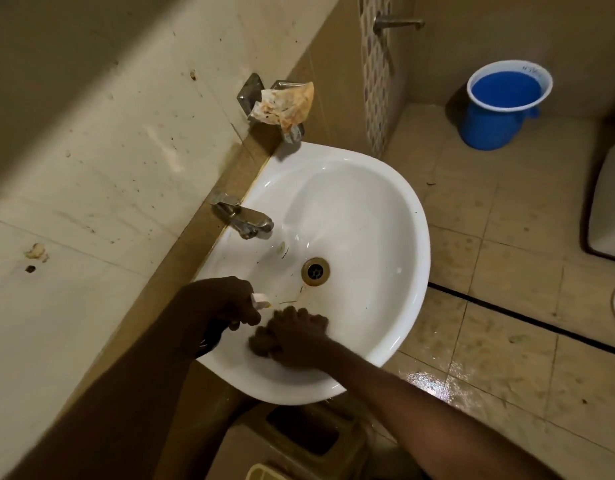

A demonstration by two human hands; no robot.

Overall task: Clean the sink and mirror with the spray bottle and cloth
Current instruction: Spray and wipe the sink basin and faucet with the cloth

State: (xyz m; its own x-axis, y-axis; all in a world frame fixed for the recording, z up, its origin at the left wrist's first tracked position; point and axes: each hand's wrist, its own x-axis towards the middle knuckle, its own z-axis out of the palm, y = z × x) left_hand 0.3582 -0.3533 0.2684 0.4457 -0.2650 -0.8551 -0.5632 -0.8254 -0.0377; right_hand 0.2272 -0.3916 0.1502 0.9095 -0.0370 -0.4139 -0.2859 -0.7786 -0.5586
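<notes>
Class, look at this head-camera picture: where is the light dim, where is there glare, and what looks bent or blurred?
Head view: dim, yellowish light overall; both forearms and the left hand and right hand are dark, so the cloth is hard to make out; glare on the wet floor; the white sink is brightest; wide-angle bending tilts the wall tiles; slight softness throughout.

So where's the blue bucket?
The bucket stands on the floor at the head view's upper right, by the wall, beyond the sink.
</notes>
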